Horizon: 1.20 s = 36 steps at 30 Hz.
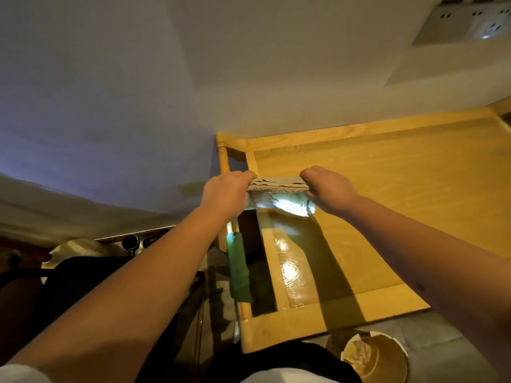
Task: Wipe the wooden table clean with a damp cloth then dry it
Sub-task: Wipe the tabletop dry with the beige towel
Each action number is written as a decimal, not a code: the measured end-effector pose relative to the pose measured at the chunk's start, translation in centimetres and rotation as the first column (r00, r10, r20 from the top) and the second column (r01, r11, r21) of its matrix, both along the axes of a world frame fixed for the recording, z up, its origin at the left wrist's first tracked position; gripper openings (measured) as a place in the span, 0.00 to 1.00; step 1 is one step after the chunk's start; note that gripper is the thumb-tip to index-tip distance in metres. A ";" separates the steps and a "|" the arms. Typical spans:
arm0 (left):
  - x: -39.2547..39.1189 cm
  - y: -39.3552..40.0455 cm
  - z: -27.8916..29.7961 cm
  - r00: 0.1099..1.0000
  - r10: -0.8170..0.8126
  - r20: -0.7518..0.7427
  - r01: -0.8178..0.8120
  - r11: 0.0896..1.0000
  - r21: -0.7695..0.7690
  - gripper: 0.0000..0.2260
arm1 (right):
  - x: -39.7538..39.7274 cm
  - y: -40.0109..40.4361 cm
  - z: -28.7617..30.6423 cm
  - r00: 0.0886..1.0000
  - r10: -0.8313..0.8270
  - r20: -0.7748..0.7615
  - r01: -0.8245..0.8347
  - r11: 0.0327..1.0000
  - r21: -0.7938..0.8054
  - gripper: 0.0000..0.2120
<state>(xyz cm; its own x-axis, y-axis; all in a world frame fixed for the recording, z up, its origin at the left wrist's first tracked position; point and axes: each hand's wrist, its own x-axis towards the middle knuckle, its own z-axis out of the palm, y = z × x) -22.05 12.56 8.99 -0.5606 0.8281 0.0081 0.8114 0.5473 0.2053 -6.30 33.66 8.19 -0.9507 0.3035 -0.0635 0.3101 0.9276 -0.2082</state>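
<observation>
Head view, read from left to right. The left hand (225, 193) is gripping the left end of a folded grey cloth (278, 196), its fingers curling over the far edge and out of sight, so their exact lie cannot be told. The cloth is stretching crosswise between both hands, its long axis running left to right, parallel to the table's far rail, and it is lying near the left edge of the wooden table (401, 189), toward the far corner. The right hand (327, 189) is gripping the right end in the same manner, knuckles up and fingers curled down around the cloth. Both hands are sitting about equally far along the cloth's axis, neither plainly nearer. Below the cloth, toward the person, a wet glossy band (293, 266) is shining along the left side; the broad area to the right is looking matt. Judged from this, the damp wipe is under way, and the next stroke probably calls for shifting the cloth rightward, across its own long axis' line.
</observation>
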 end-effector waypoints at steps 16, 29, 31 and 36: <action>21.1 -4.8 -7.3 0.953 0.014 0.303 0.031 0.990 -0.141 0.11 | 17.7 -1.5 -2.7 0.842 0.401 0.360 -0.463 0.880 0.103 0.12; 27.9 -9.2 -12.0 0.964 -0.103 0.245 0.197 0.897 -0.396 0.35 | 25.7 -4.9 -9.6 0.858 0.326 0.398 -0.358 0.934 0.007 0.31; 28.3 -9.5 -12.1 0.966 -0.127 0.227 0.219 0.867 -0.447 0.41 | 26.3 -5.1 -10.0 0.858 0.299 0.418 -0.327 0.945 -0.005 0.41; 28.6 -8.9 -11.9 0.966 -0.114 0.231 0.215 0.850 -0.481 0.43 | 26.3 -6.5 -10.5 0.935 0.182 0.306 -0.204 0.978 0.041 0.36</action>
<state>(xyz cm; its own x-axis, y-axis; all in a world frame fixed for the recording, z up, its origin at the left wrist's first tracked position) 6.53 3.67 -2.92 -0.3644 0.7720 -0.5209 0.8728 0.4781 0.0979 19.95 27.17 -2.34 -0.9318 0.1305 -0.3386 0.1617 0.9846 -0.0657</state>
